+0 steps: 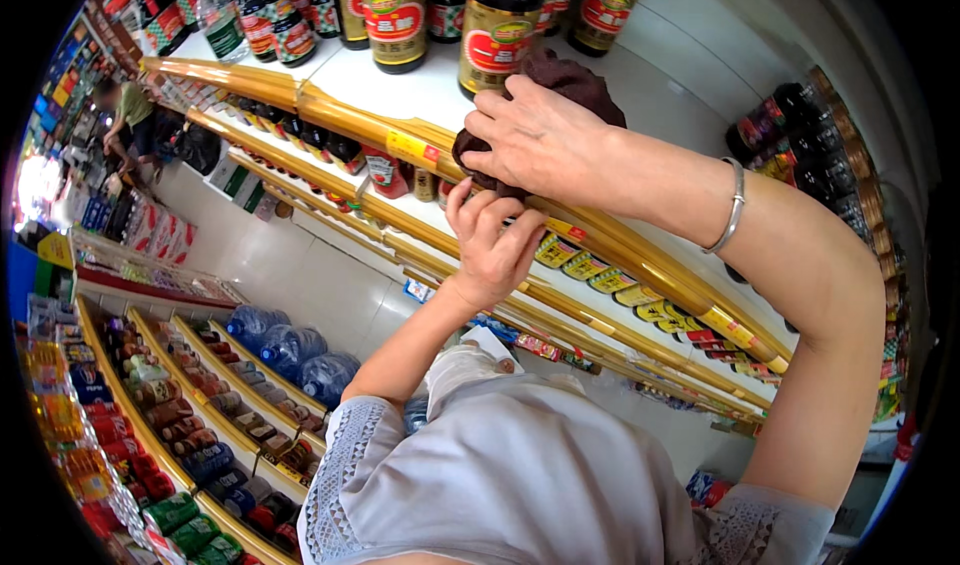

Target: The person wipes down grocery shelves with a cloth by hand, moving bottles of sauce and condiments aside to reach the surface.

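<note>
My right hand [536, 134], with a silver bangle [735, 203] at its wrist, grips a dark maroon cloth [574, 85] on the top shelf [352, 77]. Part of the cloth bunches over the shelf's gold front rail [345, 119]. A dark soy sauce bottle [491, 47] with a gold and red label stands upright just beyond the knuckles. Below, my left hand [491, 239] is at the rail with bent fingers near the lower folds of cloth. Whether those fingers hold anything is hidden.
More sauce bottles [394, 25] line the back of the top shelf. Lower shelves carry jars [585, 265] and a red ketchup pouch [386, 171]. Dark bottles [776, 126] stand at right. Across the aisle are drink shelves [202, 415] and large water bottles [326, 377]. A person [131, 119] is farther off.
</note>
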Demonstrator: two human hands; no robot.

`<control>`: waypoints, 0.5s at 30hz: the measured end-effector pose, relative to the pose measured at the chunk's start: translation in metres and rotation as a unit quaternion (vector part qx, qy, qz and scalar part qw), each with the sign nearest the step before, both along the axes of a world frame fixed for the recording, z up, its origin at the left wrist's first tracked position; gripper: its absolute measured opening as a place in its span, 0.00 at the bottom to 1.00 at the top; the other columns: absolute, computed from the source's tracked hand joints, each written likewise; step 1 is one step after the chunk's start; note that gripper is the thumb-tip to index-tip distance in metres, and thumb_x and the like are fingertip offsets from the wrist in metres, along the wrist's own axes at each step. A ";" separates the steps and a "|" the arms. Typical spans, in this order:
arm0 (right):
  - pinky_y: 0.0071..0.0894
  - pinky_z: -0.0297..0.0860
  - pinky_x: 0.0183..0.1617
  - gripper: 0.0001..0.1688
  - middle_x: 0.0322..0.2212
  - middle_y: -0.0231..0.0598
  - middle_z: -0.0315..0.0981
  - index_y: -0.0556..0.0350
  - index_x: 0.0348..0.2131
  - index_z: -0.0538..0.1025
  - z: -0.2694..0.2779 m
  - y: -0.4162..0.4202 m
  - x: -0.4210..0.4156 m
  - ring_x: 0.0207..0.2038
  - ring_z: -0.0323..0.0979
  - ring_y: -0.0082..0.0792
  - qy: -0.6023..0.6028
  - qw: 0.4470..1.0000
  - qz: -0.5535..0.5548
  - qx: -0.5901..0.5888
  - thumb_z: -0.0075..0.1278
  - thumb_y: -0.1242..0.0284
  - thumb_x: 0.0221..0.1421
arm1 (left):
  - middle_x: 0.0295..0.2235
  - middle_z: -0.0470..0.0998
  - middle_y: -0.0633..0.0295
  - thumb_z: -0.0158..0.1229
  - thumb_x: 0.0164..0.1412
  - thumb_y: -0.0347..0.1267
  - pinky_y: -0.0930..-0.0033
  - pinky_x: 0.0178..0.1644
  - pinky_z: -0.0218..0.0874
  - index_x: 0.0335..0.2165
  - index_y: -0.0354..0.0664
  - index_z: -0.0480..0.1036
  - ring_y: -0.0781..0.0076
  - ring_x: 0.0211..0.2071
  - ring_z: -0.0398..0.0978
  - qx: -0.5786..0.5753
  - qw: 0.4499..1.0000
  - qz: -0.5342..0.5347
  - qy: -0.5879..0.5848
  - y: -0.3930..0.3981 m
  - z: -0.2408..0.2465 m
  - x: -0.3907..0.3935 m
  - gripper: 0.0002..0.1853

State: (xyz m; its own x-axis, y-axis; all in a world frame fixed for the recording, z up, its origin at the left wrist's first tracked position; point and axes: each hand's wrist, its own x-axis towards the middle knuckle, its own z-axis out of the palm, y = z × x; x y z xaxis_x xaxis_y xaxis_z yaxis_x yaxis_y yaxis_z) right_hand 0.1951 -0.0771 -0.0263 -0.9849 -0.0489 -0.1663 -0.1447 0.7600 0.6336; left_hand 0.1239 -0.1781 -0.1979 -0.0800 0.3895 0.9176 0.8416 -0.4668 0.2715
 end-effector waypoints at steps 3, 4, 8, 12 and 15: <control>0.30 0.60 0.40 0.13 0.35 0.28 0.68 0.41 0.40 0.76 0.002 -0.003 0.034 0.44 0.65 0.29 0.001 0.999 -0.020 -0.047 0.52 0.68 0.52 | 0.36 0.68 0.62 0.69 0.40 0.26 0.43 0.59 0.49 0.35 0.47 0.77 0.58 0.44 0.65 -0.011 1.000 -0.009 0.008 0.000 0.001 -0.001 0.18; 0.30 0.60 0.40 0.14 0.34 0.28 0.67 0.41 0.40 0.76 0.002 -0.006 0.050 0.44 0.65 0.29 0.004 0.998 -0.034 -0.057 0.52 0.68 0.51 | 0.36 0.68 0.62 0.69 0.41 0.26 0.43 0.59 0.50 0.35 0.46 0.77 0.58 0.44 0.65 -0.010 1.000 -0.012 0.011 0.001 0.002 -0.002 0.18; 0.30 0.60 0.42 0.21 0.33 0.29 0.66 0.39 0.47 0.78 0.010 -0.029 0.109 0.43 0.64 0.31 0.015 0.990 -0.105 -0.097 0.51 0.69 0.51 | 0.37 0.68 0.61 0.69 0.42 0.26 0.43 0.59 0.49 0.37 0.46 0.76 0.58 0.44 0.65 -0.003 0.999 -0.025 0.022 0.002 0.005 -0.004 0.19; 0.31 0.60 0.44 0.23 0.34 0.30 0.66 0.40 0.49 0.78 0.012 -0.053 0.158 0.43 0.64 0.32 0.006 0.972 -0.199 -0.124 0.50 0.72 0.52 | 0.37 0.68 0.61 0.68 0.42 0.25 0.44 0.60 0.48 0.39 0.46 0.76 0.59 0.45 0.65 -0.012 0.999 -0.032 0.033 0.003 0.006 -0.006 0.20; 0.33 0.60 0.45 0.25 0.35 0.33 0.66 0.41 0.49 0.78 0.017 -0.069 0.193 0.44 0.64 0.35 0.009 0.955 -0.261 -0.144 0.52 0.74 0.49 | 0.37 0.68 0.61 0.68 0.43 0.25 0.45 0.60 0.49 0.39 0.46 0.76 0.59 0.45 0.65 -0.016 0.999 -0.032 0.041 0.003 0.008 -0.009 0.20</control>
State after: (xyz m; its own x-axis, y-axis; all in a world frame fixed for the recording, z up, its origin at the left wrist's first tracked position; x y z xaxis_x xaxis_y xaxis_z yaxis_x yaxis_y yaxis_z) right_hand 0.3879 -0.1458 -0.0091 -0.8900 0.4081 -0.2034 0.3097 0.8684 0.3872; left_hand 0.1146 -0.1755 -0.1901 0.0196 0.4202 0.9072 0.8307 -0.5118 0.2192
